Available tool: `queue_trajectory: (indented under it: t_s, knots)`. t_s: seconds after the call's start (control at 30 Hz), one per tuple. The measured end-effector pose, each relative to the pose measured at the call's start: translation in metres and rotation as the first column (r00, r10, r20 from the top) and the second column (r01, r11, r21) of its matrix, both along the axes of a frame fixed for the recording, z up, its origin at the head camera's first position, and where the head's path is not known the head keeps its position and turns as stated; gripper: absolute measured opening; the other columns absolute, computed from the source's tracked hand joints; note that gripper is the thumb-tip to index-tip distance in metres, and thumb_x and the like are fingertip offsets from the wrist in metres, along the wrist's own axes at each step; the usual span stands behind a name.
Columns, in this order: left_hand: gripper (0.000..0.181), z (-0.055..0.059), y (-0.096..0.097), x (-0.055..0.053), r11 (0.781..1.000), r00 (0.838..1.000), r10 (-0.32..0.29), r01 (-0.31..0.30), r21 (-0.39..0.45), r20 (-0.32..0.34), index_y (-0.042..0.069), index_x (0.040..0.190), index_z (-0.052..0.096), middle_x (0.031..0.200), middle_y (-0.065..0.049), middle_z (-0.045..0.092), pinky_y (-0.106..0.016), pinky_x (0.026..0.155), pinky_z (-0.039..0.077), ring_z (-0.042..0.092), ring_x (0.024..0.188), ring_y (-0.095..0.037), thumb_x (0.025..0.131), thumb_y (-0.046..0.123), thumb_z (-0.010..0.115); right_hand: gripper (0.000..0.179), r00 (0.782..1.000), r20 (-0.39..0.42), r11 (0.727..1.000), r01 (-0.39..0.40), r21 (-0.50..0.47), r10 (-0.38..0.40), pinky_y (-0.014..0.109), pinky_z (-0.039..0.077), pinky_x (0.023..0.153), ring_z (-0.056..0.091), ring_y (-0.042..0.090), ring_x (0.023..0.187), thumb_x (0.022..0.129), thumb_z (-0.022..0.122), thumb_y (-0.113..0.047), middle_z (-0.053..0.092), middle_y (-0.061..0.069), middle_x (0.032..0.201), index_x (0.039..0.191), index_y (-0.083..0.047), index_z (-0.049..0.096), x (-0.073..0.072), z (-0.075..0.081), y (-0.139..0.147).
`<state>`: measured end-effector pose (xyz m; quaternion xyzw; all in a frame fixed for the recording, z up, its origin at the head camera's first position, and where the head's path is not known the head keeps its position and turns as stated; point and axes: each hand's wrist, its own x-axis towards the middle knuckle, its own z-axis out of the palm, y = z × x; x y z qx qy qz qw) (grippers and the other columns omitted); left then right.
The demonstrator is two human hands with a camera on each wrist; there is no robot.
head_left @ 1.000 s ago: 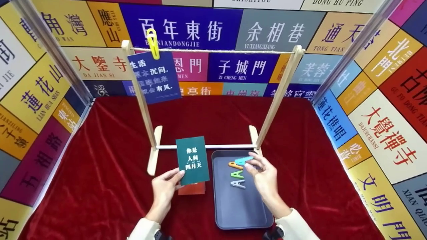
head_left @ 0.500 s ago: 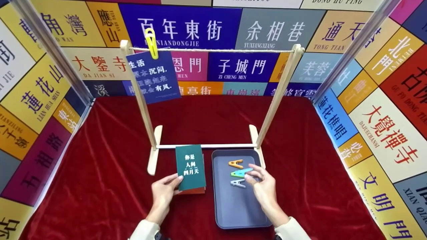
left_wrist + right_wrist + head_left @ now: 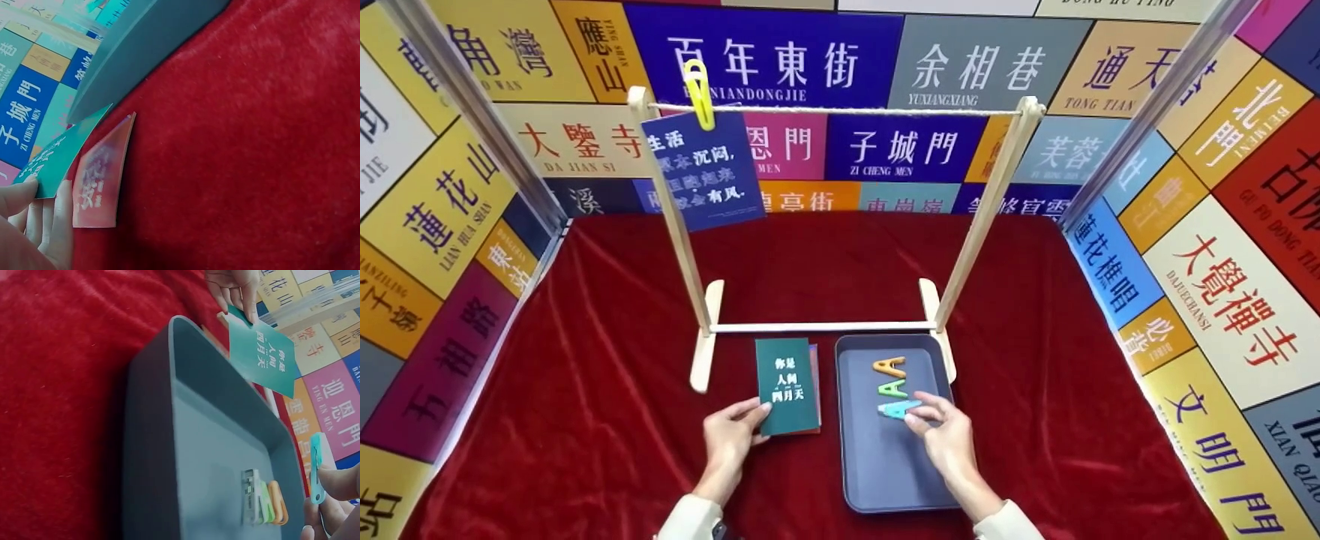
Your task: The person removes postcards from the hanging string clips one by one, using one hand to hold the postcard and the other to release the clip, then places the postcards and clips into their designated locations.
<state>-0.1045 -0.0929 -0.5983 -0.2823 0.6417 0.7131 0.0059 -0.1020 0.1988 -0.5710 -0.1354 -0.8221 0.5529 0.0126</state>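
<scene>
Between thumb and fingers, my left hand (image 3: pixel 731 442) holds a dark green card (image 3: pixel 787 382) with white characters by its lower left edge. Just apart from it, a small stack of reddish cards (image 3: pixel 101 185) lies on the cloth, mostly covered in the head view. My right hand (image 3: pixel 949 442) pinches a light blue clothespin (image 3: pixel 316 467) over the dark grey tray (image 3: pixel 896 484). In the tray lie an orange clothespin (image 3: pixel 889 366), a green clothespin (image 3: pixel 892 388) and a grey clothespin (image 3: pixel 250 495), which the blue one hides in the head view.
Behind the tray stands a wooden frame (image 3: pixel 986 202) with a string (image 3: pixel 847 110) across its top. A yellow clothespin (image 3: pixel 700 94) holds a blue card (image 3: pixel 716 172) on the string's left end. Red velvet cloth (image 3: pixel 585 375) covers the table; printed panels surround it.
My left hand has lowered the green card over the reddish stack. My right hand has moved the blue clothespin toward me, from beside the orange clothespin to above the grey one.
</scene>
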Motion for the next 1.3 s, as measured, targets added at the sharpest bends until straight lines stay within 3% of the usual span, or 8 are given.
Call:
queue_trajectory:
  t_s: [0.23,0.43,0.63,0.83,1.07,1.3]
  knots:
    - [0.033,-0.012,0.000,-0.004,0.999,1.000,-0.007,0.008,-0.048,0.028,-0.010,0.114,0.071,0.099,-0.022,0.076,-0.033,0.058,0.064,0.072,0.070,-0.015,0.084,0.002,0.079,0.047,0.998,0.065,0.999,-0.018,0.047,0.015,0.013,0.049,0.075,0.070,0.017,0.089,0.082,0.077,0.001,0.078,0.015,0.089,0.126,0.007,0.062,0.004,-0.016,0.001]
    - [0.027,-0.017,0.003,-0.008,0.986,0.998,-0.025,0.034,-0.165,0.053,-0.006,0.109,0.074,0.103,-0.024,0.075,-0.032,0.057,0.064,0.073,0.075,-0.017,0.084,0.004,0.079,0.046,0.993,0.113,0.996,-0.027,0.086,0.017,0.013,0.050,0.072,0.072,0.014,0.083,0.082,0.079,0.000,0.078,0.011,0.087,0.124,0.005,0.062,0.005,-0.026,0.003]
    - [0.022,-0.020,0.003,-0.011,0.933,0.998,-0.044,0.055,-0.356,0.041,0.000,0.104,0.078,0.098,-0.020,0.077,-0.028,0.050,0.061,0.072,0.062,-0.018,0.084,0.009,0.081,0.046,0.991,0.135,0.996,-0.030,0.087,0.018,0.012,0.049,0.073,0.072,0.013,0.082,0.082,0.079,0.000,0.078,0.010,0.087,0.124,0.006,0.062,0.005,-0.031,0.004]
    - [0.022,-0.021,0.003,-0.014,0.874,0.998,-0.055,0.067,-0.481,0.038,0.003,0.102,0.079,0.093,-0.017,0.078,-0.023,0.046,0.056,0.069,0.054,-0.018,0.083,0.014,0.082,0.046,0.992,0.126,0.997,-0.027,0.073,0.017,0.011,0.047,0.071,0.070,0.011,0.081,0.081,0.078,0.003,0.078,0.014,0.085,0.123,0.010,0.061,0.005,-0.035,0.003]
    - [0.021,-0.022,0.004,-0.015,0.799,0.995,-0.044,0.090,-0.595,0.092,0.010,0.099,0.081,0.088,-0.008,0.079,-0.037,0.065,0.058,0.073,0.072,-0.020,0.082,0.022,0.082,0.045,0.989,0.145,0.993,-0.017,0.121,0.000,0.016,0.046,0.076,0.070,0.014,0.085,0.081,0.079,-0.001,0.078,0.011,0.085,0.122,0.007,0.063,0.004,-0.037,0.003]
    - [0.020,-0.024,0.005,-0.014,0.784,0.993,-0.030,0.095,-0.614,0.115,0.012,0.098,0.081,0.088,-0.005,0.079,-0.046,0.072,0.057,0.074,0.087,-0.028,0.082,0.024,0.083,0.045,0.989,0.146,0.993,-0.005,0.116,-0.012,0.016,0.047,0.076,0.070,0.013,0.084,0.080,0.080,-0.002,0.078,0.010,0.084,0.121,0.007,0.063,0.004,-0.040,0.003]
